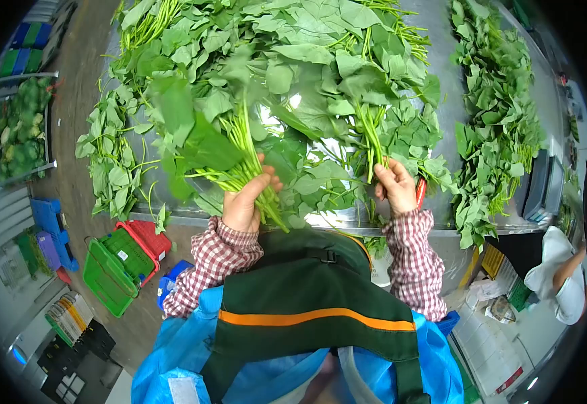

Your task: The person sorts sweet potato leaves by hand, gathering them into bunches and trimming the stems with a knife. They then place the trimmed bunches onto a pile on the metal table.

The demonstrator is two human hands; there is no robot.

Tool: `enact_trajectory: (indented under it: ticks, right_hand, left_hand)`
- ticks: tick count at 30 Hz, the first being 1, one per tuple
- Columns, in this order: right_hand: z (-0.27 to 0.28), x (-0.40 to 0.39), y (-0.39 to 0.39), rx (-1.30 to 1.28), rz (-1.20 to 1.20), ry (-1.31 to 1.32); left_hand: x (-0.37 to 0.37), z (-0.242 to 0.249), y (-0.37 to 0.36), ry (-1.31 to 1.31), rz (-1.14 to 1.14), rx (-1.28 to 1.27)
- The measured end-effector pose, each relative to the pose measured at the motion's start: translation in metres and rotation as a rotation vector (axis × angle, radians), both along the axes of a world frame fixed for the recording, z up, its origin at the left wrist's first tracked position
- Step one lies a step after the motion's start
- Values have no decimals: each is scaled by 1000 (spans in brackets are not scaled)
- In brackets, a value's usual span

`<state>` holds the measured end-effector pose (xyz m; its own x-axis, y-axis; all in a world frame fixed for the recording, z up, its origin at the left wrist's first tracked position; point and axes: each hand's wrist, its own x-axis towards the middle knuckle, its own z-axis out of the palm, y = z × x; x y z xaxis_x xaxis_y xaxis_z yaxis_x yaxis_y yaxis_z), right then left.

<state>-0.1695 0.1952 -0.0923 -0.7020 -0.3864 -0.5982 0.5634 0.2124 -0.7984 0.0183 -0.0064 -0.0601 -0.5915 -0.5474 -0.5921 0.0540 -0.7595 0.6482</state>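
My left hand (247, 196) is closed around a thick bunch of leafy green stems (245, 145), held upright above the near edge of the metal table. Broad leaves fan out at its top, blurred in part. My right hand (396, 186) pinches the lower ends of a smaller bunch of leafy stems (370, 131), whose leaves merge with the heap behind. Just beside the right hand lies a slim red object (420, 193), partly covered by the hand and leaves. A large heap of leafy greens (286, 40) spreads over the table beyond both hands.
A long row of greens (492, 108) lines the table's right side. Green and red baskets (111, 269) stand on the floor at left, near blue crates (54, 229). Netted vegetables (20, 131) sit on a cart. Another person (559, 276) is at the far right.
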Motion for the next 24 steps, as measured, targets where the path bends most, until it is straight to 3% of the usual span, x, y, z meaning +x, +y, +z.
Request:
enact_trajectory:
  ticks: [5, 7, 9, 12, 13, 15, 19, 24]
  right_hand:
    - [27, 31, -19, -288, -288, -387]
    - [29, 47, -27, -333, -163, -372]
    - [33, 60, -37, -365, -64, -169]
    - [35, 71, -42, -291, -134, 292]
    - [31, 60, -35, -92, 31, 447]
    - [29, 50, -40, -119, 69, 142]
    - [43, 72, -56, -157, 297, 26]
    - [46, 80, -66, -221, 127, -34]
  left_hand:
    - [-9, 10, 21, 21, -59, -167]
    - [-14, 16, 33, 27, -163, -166]
    - [-17, 15, 42, 12, -192, -181]
    - [-21, 20, 41, -26, 19, -156]
    - [-18, 18, 38, -13, -12, -189]
    - [-13, 11, 29, 17, -77, -253]
    - [-18, 2, 30, 167, -266, -219]
    - [-18, 2, 29, 31, -44, 105]
